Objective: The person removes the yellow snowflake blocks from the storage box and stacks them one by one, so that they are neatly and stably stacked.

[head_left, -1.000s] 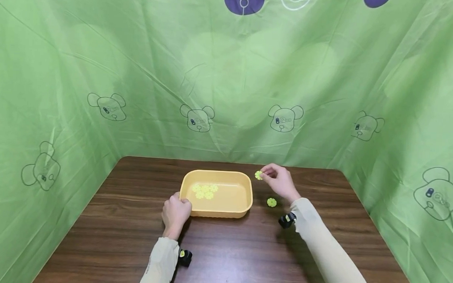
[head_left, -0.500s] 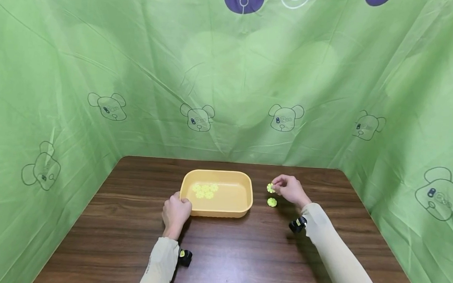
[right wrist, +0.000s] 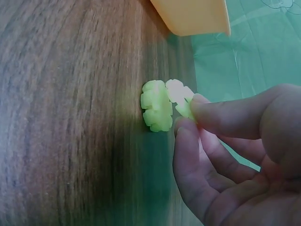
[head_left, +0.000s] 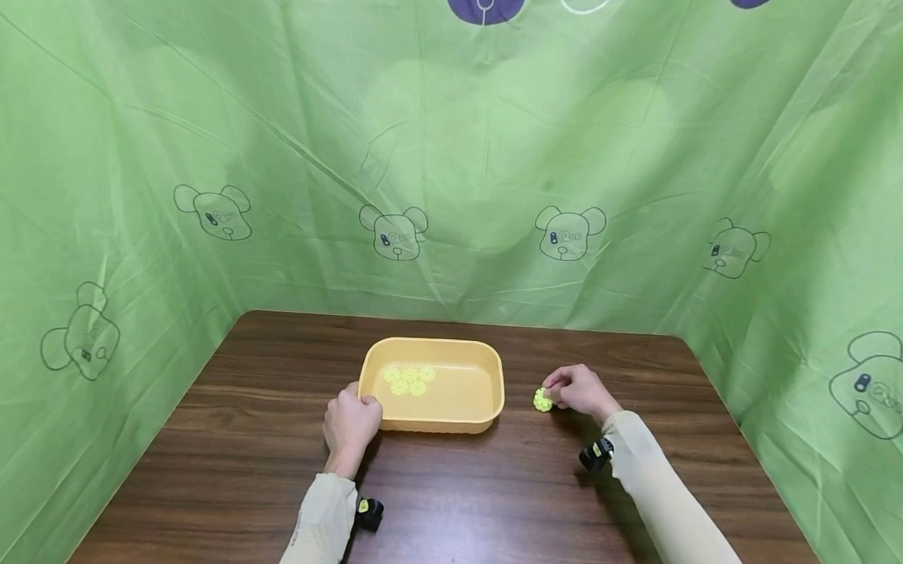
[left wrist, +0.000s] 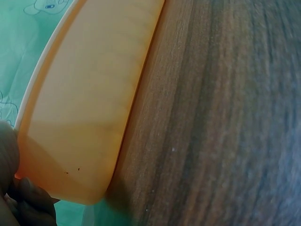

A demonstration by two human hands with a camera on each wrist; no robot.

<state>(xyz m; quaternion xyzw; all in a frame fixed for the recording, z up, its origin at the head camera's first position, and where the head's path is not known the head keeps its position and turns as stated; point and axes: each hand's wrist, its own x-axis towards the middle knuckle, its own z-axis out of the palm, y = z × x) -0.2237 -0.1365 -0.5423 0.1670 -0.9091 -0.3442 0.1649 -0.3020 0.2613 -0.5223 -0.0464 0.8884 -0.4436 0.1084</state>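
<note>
Yellow-orange plastic forms the tray (head_left: pixel 462 403), a shallow rounded rectangle resting on the dark wood-grain table (head_left: pixel 452 489). The left hand (head_left: pixel 352 424) grips the tray's near left corner, its fingers curled at the rim. A cluster of yellow-green notched discs (head_left: pixel 408 381) lies flat on the tray floor, left of centre. To the right of the tray, and apart from it, the right hand (head_left: pixel 582 392) pinches a notched disc (right wrist: pixel 176 90) between thumb and fingertips, the gap closed to the disc's thickness. A second disc (right wrist: pixel 157 106) sits on the table just beside the held one; whether the two touch is hard to tell from the right wrist view. Green cloth (head_left: pixel 463 150) printed with outlined bear heads hangs behind the table and along both sides.
</note>
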